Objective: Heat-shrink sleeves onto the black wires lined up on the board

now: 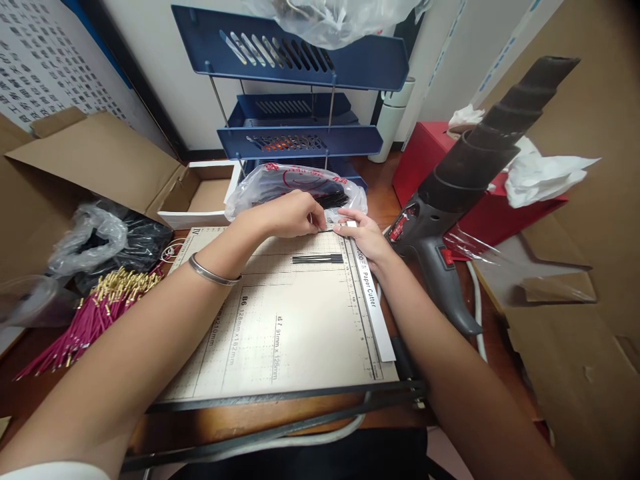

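Note:
My left hand (299, 215), with a metal bangle (214, 272) on its wrist, is closed in a pinch above the far edge of a cream paper cutter board (320, 327). Between its fingertips and those of my right hand (367, 239) runs a thin black strip (327, 231), mostly hidden by the fingers. My right thumb and a finger close on the strip's right end, beside the cutter's white guide bar (373, 300); another finger is stretched out. Several thin black strips (317, 259) lie side by side on the board just below my hands.
Behind the board sits a clear plastic bag (250, 193) with black pieces, below a blue shelf rack (300, 141). A grey heat gun (445, 220) stands at right by a red box (425, 140). Maroon cords with gold tips (100, 310) and an open carton (100, 157) are left.

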Available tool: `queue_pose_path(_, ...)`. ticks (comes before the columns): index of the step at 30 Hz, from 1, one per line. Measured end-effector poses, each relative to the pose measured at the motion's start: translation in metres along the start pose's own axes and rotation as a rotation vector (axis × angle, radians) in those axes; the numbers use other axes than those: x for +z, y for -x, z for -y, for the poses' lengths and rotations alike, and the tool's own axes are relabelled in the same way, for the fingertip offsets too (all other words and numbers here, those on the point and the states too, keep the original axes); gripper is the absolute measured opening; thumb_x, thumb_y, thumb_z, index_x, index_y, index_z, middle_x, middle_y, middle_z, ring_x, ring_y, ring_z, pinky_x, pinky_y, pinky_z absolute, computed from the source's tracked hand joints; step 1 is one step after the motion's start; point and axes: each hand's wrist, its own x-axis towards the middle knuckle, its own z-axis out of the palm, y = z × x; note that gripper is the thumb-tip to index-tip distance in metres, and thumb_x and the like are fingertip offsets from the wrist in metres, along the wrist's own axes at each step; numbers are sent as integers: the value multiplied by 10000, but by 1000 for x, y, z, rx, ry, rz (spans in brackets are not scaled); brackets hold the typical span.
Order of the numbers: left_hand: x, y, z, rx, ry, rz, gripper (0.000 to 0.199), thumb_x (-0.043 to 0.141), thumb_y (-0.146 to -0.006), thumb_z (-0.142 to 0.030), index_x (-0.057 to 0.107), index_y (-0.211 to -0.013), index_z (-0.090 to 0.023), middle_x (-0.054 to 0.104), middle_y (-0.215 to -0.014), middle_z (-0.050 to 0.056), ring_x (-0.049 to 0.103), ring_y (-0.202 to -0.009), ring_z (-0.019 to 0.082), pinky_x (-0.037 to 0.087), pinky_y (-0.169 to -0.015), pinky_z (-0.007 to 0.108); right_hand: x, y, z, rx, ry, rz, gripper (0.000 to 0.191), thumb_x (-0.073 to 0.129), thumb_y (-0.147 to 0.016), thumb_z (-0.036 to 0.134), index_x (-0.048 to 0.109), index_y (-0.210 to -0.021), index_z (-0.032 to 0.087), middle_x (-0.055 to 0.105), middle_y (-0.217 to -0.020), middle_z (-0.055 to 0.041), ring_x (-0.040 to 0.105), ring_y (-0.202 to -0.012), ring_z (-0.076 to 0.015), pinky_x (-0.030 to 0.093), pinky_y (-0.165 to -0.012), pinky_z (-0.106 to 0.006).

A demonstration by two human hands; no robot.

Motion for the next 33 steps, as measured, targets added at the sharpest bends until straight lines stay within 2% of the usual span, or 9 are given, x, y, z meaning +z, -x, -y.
queue_pose_path(8,-7,3,3,-23,-40,71,290,617,-793,-91,818,-969,-203,833,-987,2,726,-861,168,482,-788,238,1,3,2,0,32,-9,596,880,-518,257,699,-1085,225,629,-942,26,582,-753,-130,473,-707,-319)
queue_pose_path(18,-6,4,10,-4,-74,34,327,561,-742,-30,794,-872,-219,832,-941,-11,720,-846,174,462,-747,237,4,5,5,15,10,-29,582,869,-494,238,715,-1054,222,626,-902,40,576,-734,-123,450,-708,-311)
queue_pose_path(24,-8,4,9,-48,16,5,207,662,-828,-157,828,-939,-212,833,-942,4,719,-831,178,460,-751,251,3,3,4,21,-13,-14,598,870,-467,231,708,-1043,218,616,-907,45,577,-742,-124,444,-742,-322)
queue_pose_path(28,-1,1,5,-28,86,-31,200,700,-880,-248,835,-1011,-177,834,-978,34,731,-866,183,483,-767,250,2,2,3,13,-6,1,591,862,-476,246,707,-1046,232,615,-924,43,570,-740,-123,433,-731,-322)
queue_pose_path(33,9,-4,1,19,54,-66,208,698,-864,-150,839,-1016,-171,832,-963,34,728,-827,168,488,-771,253,2,2,2,7,16,-6,575,854,-473,258,708,-1029,230,612,-892,45,554,-722,-120,423,-720,-318)
